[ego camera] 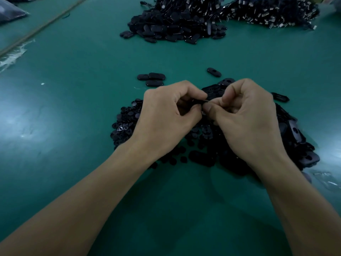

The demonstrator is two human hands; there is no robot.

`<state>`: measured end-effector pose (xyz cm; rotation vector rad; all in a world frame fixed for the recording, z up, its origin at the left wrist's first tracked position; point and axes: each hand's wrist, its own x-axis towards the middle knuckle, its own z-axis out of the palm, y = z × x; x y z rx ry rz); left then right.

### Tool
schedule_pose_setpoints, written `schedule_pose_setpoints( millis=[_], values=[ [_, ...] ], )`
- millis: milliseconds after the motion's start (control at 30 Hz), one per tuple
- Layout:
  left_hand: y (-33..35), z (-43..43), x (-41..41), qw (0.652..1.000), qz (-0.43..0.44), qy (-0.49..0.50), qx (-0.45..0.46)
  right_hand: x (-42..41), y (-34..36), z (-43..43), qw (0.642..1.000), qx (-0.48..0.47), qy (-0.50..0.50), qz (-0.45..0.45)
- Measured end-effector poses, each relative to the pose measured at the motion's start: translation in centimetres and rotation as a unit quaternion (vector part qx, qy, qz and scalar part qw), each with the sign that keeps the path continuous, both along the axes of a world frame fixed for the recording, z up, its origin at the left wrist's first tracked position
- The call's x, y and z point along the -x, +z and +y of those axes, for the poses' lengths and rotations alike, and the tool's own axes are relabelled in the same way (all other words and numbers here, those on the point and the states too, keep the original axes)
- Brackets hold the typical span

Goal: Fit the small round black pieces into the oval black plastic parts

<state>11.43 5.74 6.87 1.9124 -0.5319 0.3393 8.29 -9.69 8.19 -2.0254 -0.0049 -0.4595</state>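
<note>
Farthest left, a bag (11, 12) lay at the table's (73, 111) far corner, with a slat (43, 26) running diagonally past it and a scrap of clear film (13, 56) nearer along the edge.

Closer in, a heap of round pieces (125, 122) sat on the green surface, its right side hidden under the left hand (169, 109). That hand had its fingers curled in and pinched the left end of a thin held oval (200, 101), seen edge-on.

Beyond its knuckles three ovals (151, 79) lay touching in a small cluster. Well behind them rose a far pile (175, 24) of black parts. A lone oval (214, 72) with a hole lay just beyond the hands.

The right hand (245, 115) was curled too, thumb and forefinger pinching the right end of the held oval. The two hands met tip to tip above the heaps. Whether a round piece sat between the fingertips could not be told.

Under and right of this hand spread an oval heap (293, 130), several parts showing a hole. A stray oval (279, 97) lay just beside the knuckles. At the far right stood a second pile (273, 13), flecked with pale tabs.
</note>
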Motion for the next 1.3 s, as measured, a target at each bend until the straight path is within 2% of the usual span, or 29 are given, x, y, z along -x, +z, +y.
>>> schedule_pose_setpoints(
  millis=[333,500,667,767,1033,1300],
  values=[
    [0.0,0.3,-0.5,0.999,0.022,-0.001,0.038,0.3,0.5,0.0,0.998,-0.041,0.03,-0.027],
    [0.1,0.6,-1.1,0.997,0.04,-0.01,0.059,0.3,0.3,0.2,0.997,-0.031,0.05,-0.048],
    [0.3,0.5,-1.2,0.987,0.082,-0.068,0.119,-0.2,0.0,-0.4,0.998,0.002,0.041,-0.048],
    [0.4,0.7,-1.3,0.98,0.104,-0.097,0.142,-0.3,-0.2,-0.4,0.997,-0.023,0.061,-0.029],
    [0.2,0.9,-1.5,0.972,0.139,-0.104,0.157,-0.5,0.1,-0.7,0.995,-0.064,0.081,-0.003],
    [0.3,1.1,-1.4,0.971,0.156,-0.119,0.135,-0.4,0.3,-1.0,0.995,-0.047,0.086,-0.007]
  ],
)
